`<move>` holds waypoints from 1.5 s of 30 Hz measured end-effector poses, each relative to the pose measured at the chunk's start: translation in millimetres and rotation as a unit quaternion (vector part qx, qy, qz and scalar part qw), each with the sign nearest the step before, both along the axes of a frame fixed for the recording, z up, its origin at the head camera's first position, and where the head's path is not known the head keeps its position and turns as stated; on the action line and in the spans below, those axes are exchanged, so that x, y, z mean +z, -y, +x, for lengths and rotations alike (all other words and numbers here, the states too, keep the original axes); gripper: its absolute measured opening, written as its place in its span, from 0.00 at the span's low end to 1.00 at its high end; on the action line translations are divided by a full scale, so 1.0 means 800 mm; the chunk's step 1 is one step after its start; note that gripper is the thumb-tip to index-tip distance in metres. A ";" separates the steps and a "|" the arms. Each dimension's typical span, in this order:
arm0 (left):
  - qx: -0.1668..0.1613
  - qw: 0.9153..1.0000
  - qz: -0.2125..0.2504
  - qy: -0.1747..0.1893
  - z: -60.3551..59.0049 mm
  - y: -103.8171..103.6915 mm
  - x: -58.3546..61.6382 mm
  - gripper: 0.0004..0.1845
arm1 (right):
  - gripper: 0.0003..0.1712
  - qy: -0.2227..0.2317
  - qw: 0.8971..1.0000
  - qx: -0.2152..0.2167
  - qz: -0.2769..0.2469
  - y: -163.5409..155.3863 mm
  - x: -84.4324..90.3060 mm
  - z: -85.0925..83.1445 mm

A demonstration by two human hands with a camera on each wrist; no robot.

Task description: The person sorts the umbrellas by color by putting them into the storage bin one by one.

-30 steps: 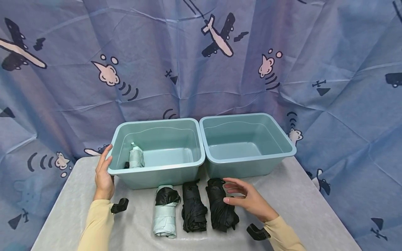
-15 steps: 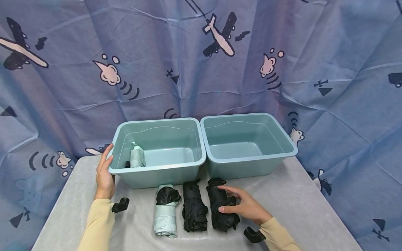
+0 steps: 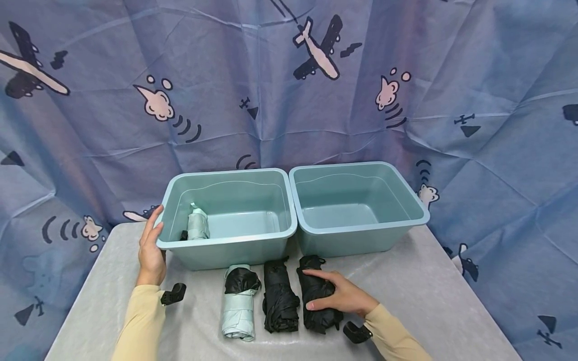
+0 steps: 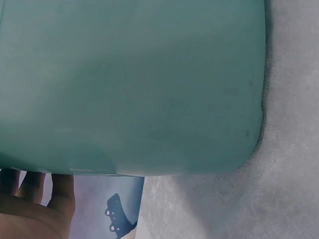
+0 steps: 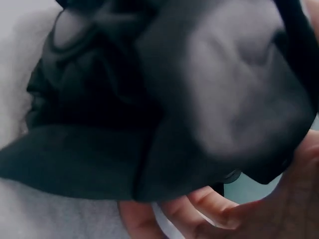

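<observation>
In the head view my left hand (image 3: 151, 253) rests against the left end of the left bin (image 3: 228, 245), a pale green tub, its fingers extended along the outside by the rim. Over a black bundle, apparently a folded umbrella (image 3: 316, 321), lies my right hand (image 3: 340, 296), thumb and forefinger spread apart on top of the fabric. The right wrist view shows loose black cloth (image 5: 114, 99) close up, with fingers (image 5: 182, 214) along its edge. Left of it lie a second black folded umbrella (image 3: 281, 301) and a light green one (image 3: 238, 316) with a black patch.
Inside the left bin, another light green bundle (image 3: 197, 224) leans at the left end, a small dark piece beside it. A matching right bin (image 3: 356, 240) adjoins it. Both stand on a grey-white table (image 3: 198, 326) before a blue patterned curtain (image 3: 217, 100).
My right hand has moved left, from the right edge of the rightmost black umbrella to over it. The left hand keeps its place at the bin, and the umbrellas lie as before.
</observation>
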State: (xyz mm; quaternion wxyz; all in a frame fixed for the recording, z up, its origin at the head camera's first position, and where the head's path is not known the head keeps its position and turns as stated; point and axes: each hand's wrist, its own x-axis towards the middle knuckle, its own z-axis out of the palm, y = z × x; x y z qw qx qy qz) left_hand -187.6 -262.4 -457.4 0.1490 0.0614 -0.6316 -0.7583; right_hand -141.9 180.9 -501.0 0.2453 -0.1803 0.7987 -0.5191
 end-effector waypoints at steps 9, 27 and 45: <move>0.000 1.000 0.002 0.000 0.000 0.001 0.000 0.26 | 0.54 0.005 0.999 0.002 0.050 0.002 0.005 -0.003; -0.001 1.000 0.006 0.000 0.000 0.001 0.000 0.26 | 0.52 -0.006 0.998 -0.025 -0.050 -0.014 0.002 0.001; -0.004 1.000 0.000 0.002 0.001 0.001 0.001 0.26 | 0.53 -0.009 0.985 0.010 -0.173 -0.035 0.062 0.029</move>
